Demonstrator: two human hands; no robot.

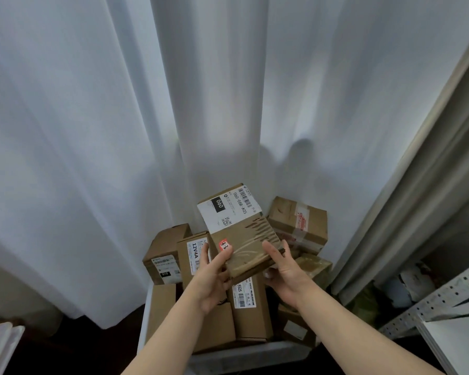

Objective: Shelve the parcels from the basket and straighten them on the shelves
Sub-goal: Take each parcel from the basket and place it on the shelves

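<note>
Both hands hold a flat brown cardboard parcel above the basket. The parcel carries a white shipping label marked 060 and a small red sticker, and it tilts away from me. My left hand grips its near left edge, thumb on top beside the sticker. On the near right corner my right hand grips with the thumb on the taped top. Below, the white basket is full of several brown parcels, among them one labelled 12V4A standing upright.
A white curtain hangs behind the basket. A metal shelving unit with perforated uprights stands at the right, with items on a low shelf. A white object sits at the bottom left. The floor is dark.
</note>
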